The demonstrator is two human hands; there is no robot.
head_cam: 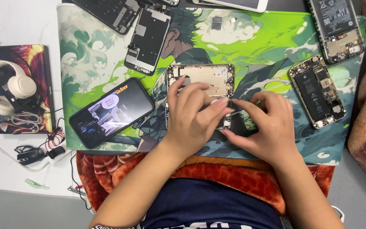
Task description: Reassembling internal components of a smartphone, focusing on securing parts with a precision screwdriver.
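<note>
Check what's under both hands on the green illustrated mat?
An opened gold metal phone shell lies under the left hand and right hand on the green illustrated mat. Its lower half is covered.

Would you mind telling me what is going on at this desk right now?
A person works on an opened phone housing lying on a green illustrated mat. The left hand presses on it, while the right hand works at its lower edge. Other dismantled phones and a lit phone lie around.
</note>
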